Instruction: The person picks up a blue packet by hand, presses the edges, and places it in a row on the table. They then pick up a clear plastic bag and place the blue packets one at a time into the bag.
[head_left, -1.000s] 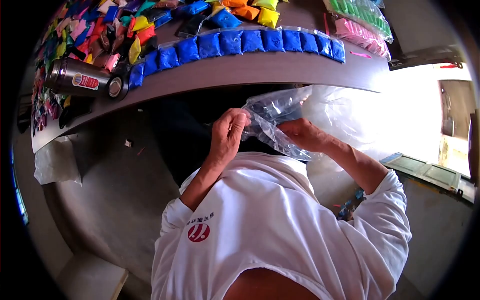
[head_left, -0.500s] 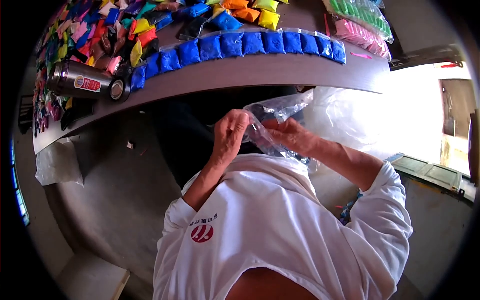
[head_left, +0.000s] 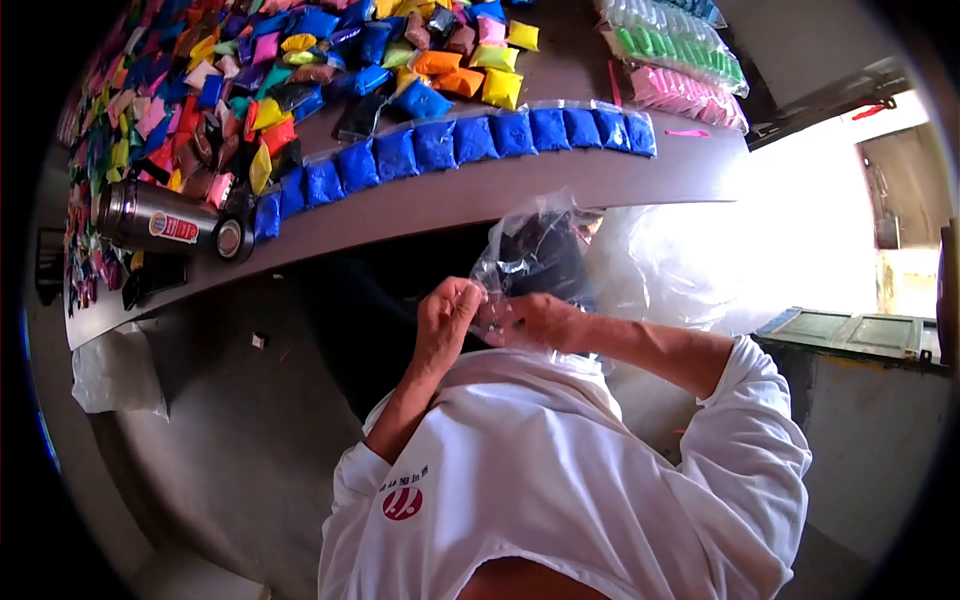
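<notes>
Both of my hands are over my lap, just below the table edge, at a clear plastic bag (head_left: 540,245). My left hand (head_left: 447,318) is closed, its thumb and fingers pinching the rim of the bag. Close beside it, my right hand (head_left: 545,322) has its fingers curled around the bag's near edge; the fingertips are partly blurred. The bag puffs out beyond the hands towards the table, and dark cloth shows through it. On the table above lies a curved row of blue packets (head_left: 435,145) in clear film.
A steel thermos (head_left: 150,215) lies on its side at the table's left, by a heap of coloured packets (head_left: 225,95). Bags with green (head_left: 680,48) and pink contents (head_left: 690,95) lie at the right. A large clear plastic bag (head_left: 655,265) hangs right of my hands.
The view has tilted, so the table sits lower. My hands have come closer together, and the bag now stands up away from me instead of stretching to the right.
</notes>
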